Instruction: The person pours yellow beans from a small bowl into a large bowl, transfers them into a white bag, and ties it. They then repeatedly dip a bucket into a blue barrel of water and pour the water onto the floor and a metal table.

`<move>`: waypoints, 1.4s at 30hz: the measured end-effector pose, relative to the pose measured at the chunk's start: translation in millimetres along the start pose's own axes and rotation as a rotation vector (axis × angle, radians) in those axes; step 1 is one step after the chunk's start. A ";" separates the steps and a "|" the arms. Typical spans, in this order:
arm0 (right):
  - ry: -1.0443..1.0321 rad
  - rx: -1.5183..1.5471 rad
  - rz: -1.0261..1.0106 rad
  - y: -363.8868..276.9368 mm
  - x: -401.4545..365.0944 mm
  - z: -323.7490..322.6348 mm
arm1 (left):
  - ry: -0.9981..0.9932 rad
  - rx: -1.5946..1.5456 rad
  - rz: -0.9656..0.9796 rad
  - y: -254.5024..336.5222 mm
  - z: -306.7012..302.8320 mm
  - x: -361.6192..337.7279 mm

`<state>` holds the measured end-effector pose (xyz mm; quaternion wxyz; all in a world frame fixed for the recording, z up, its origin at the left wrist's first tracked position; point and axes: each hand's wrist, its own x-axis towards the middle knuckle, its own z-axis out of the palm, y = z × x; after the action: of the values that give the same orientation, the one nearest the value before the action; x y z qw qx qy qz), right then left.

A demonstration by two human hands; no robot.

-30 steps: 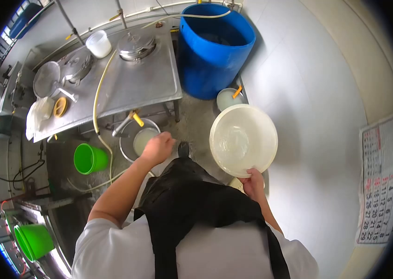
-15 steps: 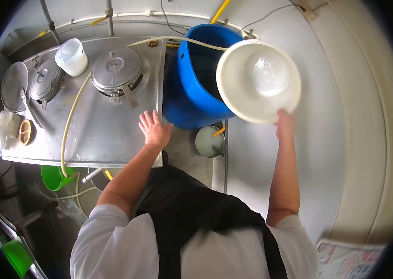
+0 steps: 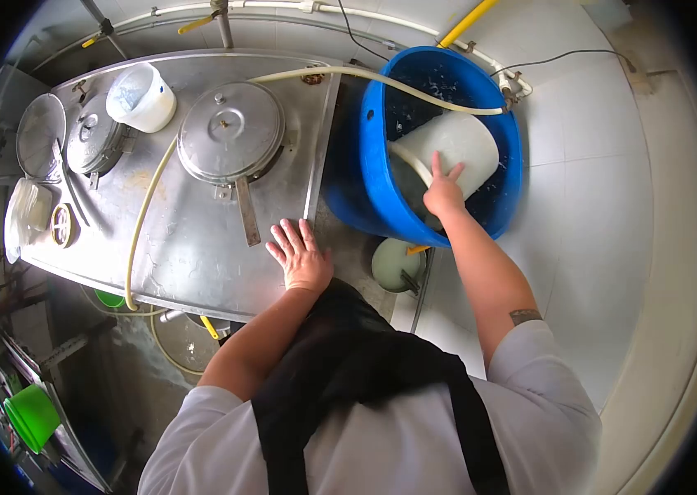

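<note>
My right hand (image 3: pixel 444 191) reaches into a tall blue barrel (image 3: pixel 372 169) and grips the rim of a cream-white plastic basin (image 3: pixel 460 144). The basin is tilted inside the barrel with its pale outer side facing up; two of my fingers lie stretched along that side. Dark water with white flecks shows around it, and its lower part is hidden. My left hand (image 3: pixel 306 257) lies flat, fingers spread, on the right edge of a steel counter (image 3: pixel 200 223) and holds nothing.
On the counter are a lidded pot (image 3: pixel 231 132), a smaller lidded pot (image 3: pixel 94 136), a white tub (image 3: pixel 141 97), a strainer (image 3: pixel 41 136) and a plastic bag (image 3: pixel 25 210). A pale hose (image 3: pixel 146 214) crosses it towards the barrel. A small bucket (image 3: pixel 398 264) stands below the barrel.
My right hand has brought the basin down and leftward from beside the barrel into it, tipping it over. My left hand stays on the counter edge. The view has shifted.
</note>
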<state>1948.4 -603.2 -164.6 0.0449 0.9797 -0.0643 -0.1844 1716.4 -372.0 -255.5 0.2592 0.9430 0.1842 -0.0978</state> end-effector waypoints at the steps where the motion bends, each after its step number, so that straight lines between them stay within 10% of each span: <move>1: -0.004 0.001 -0.009 -1.3 5.1 8.8 | 0.002 0.003 -0.009 -2.0 -1.8 0.5; 15: -0.241 -0.134 -0.231 47.6 105.6 76.0 | 0.162 0.082 -0.076 0.8 10.4 -10.3; 19: -0.319 0.402 -0.349 157.1 216.8 169.6 | 0.201 0.121 -0.075 7.3 18.7 -10.0; 22: -0.714 0.828 0.195 177.6 202.4 173.7 | 0.291 0.145 -0.071 6.1 43.5 -2.5; 28: -1.072 1.015 0.294 240.5 240.9 269.6 | 0.409 0.122 -0.065 8.9 54.8 -7.0; 33: -0.577 1.320 0.388 185.9 226.7 196.2 | 0.460 0.095 -0.044 16.5 46.8 -1.3; 42: -0.728 1.485 0.380 129.9 170.8 127.6 | 0.369 0.062 -0.090 25.7 5.4 -19.6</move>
<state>2045.1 -764.1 -329.2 -0.6033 0.6069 -0.3427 -0.3876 1708.3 -401.1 -243.0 0.1874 0.9433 0.2676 0.0596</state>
